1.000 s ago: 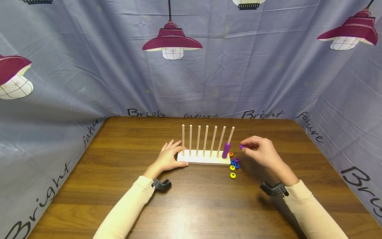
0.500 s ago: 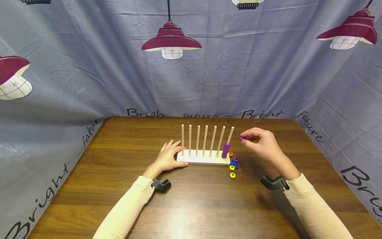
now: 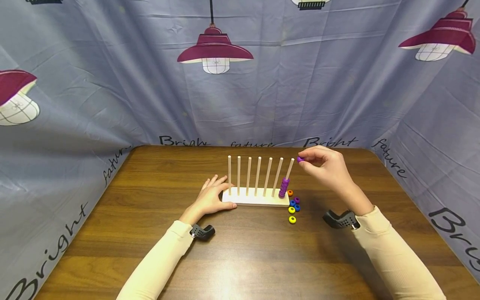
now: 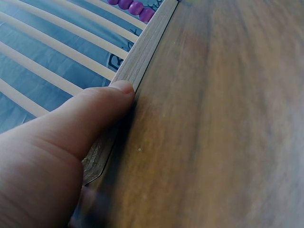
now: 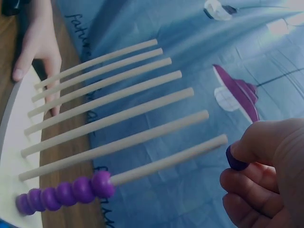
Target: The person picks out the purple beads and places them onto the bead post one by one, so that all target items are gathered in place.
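Observation:
A pale wooden peg rack (image 3: 258,201) with a row of upright rods stands on the table. My left hand (image 3: 210,199) grips its left end, thumb along the front edge and fingers behind. In the left wrist view, the thumb (image 4: 102,107) presses on the base's edge. A stack of purple beads (image 3: 283,188) fills the lower part of the rightmost rod (image 5: 171,159). My right hand (image 3: 326,167) pinches another purple bead (image 5: 236,160) between thumb and fingers. That bead is close beside the rod's top, apart from it.
Loose beads lie by the rack's right end: an orange bead (image 3: 290,193), a purple bead (image 3: 297,200), two blue beads (image 3: 297,208) and two yellow beads (image 3: 292,220). A printed curtain (image 3: 225,108) hangs behind the wooden table (image 3: 240,250).
My right hand has risen with the pinched purple bead, then shifted slightly left to the height of the rightmost rod's tip. The left hand has stayed on the rack.

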`<state>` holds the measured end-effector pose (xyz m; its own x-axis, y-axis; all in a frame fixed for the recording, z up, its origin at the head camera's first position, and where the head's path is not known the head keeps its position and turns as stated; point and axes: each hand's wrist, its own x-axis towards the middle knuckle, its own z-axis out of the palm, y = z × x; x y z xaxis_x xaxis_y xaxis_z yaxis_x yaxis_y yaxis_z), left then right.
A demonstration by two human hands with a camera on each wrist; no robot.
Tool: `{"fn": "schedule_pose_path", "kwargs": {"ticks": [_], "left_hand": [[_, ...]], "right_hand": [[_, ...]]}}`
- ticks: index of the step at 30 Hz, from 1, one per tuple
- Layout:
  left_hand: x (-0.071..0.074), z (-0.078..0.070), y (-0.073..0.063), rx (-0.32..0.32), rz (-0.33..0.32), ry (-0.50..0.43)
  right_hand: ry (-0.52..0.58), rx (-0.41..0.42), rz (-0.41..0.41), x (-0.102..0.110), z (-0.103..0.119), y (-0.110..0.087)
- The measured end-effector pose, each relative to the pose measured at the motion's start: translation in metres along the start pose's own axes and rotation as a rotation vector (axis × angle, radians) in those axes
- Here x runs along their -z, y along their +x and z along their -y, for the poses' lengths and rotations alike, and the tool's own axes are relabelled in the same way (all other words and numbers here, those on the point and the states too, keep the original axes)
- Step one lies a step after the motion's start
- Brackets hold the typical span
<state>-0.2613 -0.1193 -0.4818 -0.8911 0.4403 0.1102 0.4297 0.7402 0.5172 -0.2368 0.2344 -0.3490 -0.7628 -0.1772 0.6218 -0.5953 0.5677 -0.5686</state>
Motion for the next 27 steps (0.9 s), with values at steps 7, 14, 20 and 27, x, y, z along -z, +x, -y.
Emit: {"fn": "schedule_pose_path", "kwargs": {"ticks": [7,14,20,27], "left_hand": [[0.0,0.001,0.0,-0.004,-0.004,-0.003],[0.0,0.002,0.0,-0.002,-0.001,-0.003],[-0.001,0.003,0.0,-0.009,-0.004,0.002],[0.0,0.001,0.0,-0.014,-0.016,-0.005]], "right_hand": [[0.009,0.045,0.012,-0.002,0.011,0.01],[0.003,0.065,0.029,-0.005,0.016,0.012],[-0.011,0.065,0.041,-0.006,0.017,0.011],[-0.023,0.069,0.043,-0.005,0.016,0.011]]}}
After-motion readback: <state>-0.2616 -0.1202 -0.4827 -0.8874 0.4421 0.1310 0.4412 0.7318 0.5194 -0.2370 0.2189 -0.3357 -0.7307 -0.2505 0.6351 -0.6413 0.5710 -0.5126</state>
